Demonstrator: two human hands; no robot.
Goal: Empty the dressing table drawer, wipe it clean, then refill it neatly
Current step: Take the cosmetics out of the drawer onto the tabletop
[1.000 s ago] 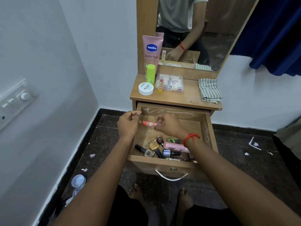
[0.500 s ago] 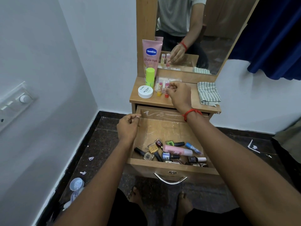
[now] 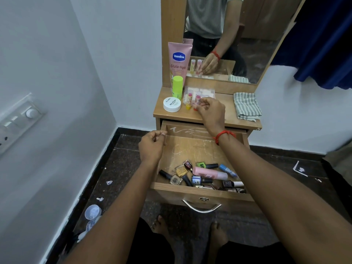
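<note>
Two grips: right grip (image 3: 209, 111) pinches a lip balm stick (image 3: 198, 97) upright on the worktop (image 3: 233, 120), just beside a second stick (image 3: 189, 101). Left grip (image 3: 152, 145) clenched, nothing seen in it, at the left wall of the open drawer (image 3: 190, 149). Nail polish bottles (image 3: 198, 180) lie at its front.

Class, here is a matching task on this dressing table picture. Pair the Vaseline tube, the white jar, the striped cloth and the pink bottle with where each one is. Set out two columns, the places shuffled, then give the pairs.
Things
1. Vaseline tube
2. white jar
3. striped cloth
4. pink bottle

Places
A. lying in the open drawer
B. folded at the right end of the tabletop
C. standing against the mirror frame
D. at the front left of the tabletop

Pairs: 1-C, 2-D, 3-B, 4-A
</note>
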